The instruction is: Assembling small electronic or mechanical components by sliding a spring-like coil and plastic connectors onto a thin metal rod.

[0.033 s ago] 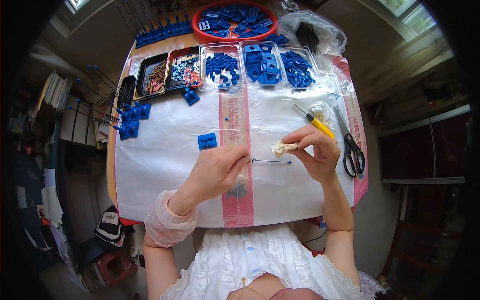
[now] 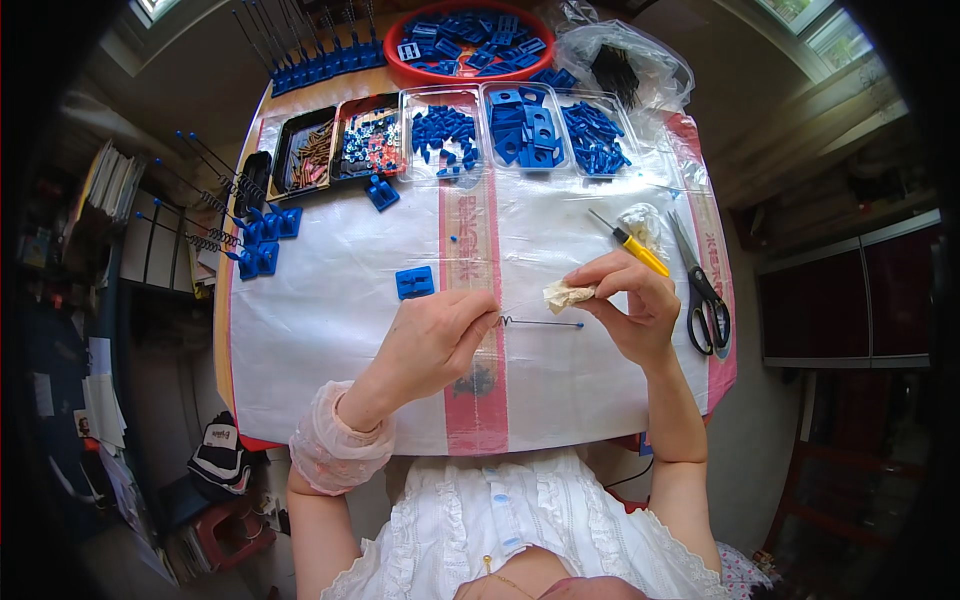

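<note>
My left hand (image 2: 440, 335) is closed in a pinch over the middle of the white-covered table. From its fingertips a thin dark wire with a coiled section and a blue tip (image 2: 545, 323) points to the right; the rest of the wire is hidden by the hand. Across from it, my right hand (image 2: 632, 300) pinches a crumpled off-white cloth or tissue (image 2: 568, 296) between thumb and fingers, just above the wire and apart from its blue tip. A blue plastic base (image 2: 414, 283) lies just beyond my left hand. One tiny blue piece (image 2: 454, 239) rests farther away.
Right of my right hand lie a yellow-handled screwdriver (image 2: 640, 250), a crumpled white wad (image 2: 643, 228) and black-handled scissors (image 2: 706, 300). Trays of small parts (image 2: 442, 130) and a red basin (image 2: 400, 68) line the far side. Assembled blue bases with springy wires (image 2: 262, 240) stand at left.
</note>
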Motion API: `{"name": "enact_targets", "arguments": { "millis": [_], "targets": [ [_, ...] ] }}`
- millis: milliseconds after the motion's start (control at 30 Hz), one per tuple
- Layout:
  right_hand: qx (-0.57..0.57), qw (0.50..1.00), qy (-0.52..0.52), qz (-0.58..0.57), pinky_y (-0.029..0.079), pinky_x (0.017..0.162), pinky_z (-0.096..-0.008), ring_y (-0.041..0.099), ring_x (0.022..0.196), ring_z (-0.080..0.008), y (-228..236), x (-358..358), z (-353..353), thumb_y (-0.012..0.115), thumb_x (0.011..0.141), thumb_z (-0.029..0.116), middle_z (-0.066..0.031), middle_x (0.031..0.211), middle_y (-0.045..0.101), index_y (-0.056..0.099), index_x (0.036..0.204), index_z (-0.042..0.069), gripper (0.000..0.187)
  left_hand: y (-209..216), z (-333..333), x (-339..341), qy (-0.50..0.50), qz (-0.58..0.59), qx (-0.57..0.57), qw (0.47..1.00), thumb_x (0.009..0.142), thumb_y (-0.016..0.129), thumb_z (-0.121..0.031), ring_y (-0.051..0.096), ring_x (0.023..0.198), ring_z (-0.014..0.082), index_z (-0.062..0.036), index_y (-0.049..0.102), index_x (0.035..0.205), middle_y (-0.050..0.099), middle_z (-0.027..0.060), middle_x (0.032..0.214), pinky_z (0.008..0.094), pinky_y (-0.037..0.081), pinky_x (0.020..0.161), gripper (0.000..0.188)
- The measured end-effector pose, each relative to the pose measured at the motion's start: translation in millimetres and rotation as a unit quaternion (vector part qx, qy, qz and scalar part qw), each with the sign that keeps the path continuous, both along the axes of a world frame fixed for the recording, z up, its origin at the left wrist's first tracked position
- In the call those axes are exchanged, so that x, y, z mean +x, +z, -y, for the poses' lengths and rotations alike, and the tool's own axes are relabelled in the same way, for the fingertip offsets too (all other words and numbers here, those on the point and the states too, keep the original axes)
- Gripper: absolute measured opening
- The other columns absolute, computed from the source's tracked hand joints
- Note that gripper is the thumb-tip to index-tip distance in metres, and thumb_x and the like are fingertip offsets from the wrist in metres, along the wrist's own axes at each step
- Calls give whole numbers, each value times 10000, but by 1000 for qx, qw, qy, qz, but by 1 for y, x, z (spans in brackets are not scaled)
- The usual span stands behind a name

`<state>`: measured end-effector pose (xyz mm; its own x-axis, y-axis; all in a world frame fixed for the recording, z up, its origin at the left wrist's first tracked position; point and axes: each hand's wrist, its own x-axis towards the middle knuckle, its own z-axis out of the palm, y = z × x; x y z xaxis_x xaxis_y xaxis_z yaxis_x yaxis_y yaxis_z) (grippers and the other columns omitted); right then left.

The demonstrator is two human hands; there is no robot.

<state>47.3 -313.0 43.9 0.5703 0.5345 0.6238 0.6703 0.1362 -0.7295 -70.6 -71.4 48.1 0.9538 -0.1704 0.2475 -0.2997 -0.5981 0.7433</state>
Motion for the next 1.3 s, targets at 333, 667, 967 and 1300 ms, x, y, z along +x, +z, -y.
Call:
{"name": "enact_targets", "arguments": {
  "millis": [333,667,967,1300],
  "targets": [
    [-62,997,10,46,545,613,-273,717,805,-185,6,0,3,800,733,-134,-117,913,762,601,869,67,313,0,2,1,18,40,58,997,969,643,-114,653,732,325,-47,629,956,661,125,819,411,501,633,70],
    [-98,993,-33,49,492,580,-244,650,707,-126,4,-6,5,801,694,-116,-92,875,720,469,833,88,414,0,3,0,2,21,51,998,935,650,-60,644,728,334,-27,626,933,642,136,802,416,490,632,40],
    [-43,995,-88,20,530,662,-258,678,763,-159,5,0,11,785,722,-113,-100,885,716,448,850,87,412,3,1,-2,3,14,74,997,936,647,-59,641,716,337,-31,628,931,636,133,783,412,484,623,34],
    [-230,955,-184,29,526,692,-327,671,769,-240,16,19,28,740,759,-80,-113,844,665,669,869,-6,150,2,-2,0,19,10,35,999,952,633,-70,657,718,343,-19,636,944,659,148,796,402,494,635,51]
  ]
}}
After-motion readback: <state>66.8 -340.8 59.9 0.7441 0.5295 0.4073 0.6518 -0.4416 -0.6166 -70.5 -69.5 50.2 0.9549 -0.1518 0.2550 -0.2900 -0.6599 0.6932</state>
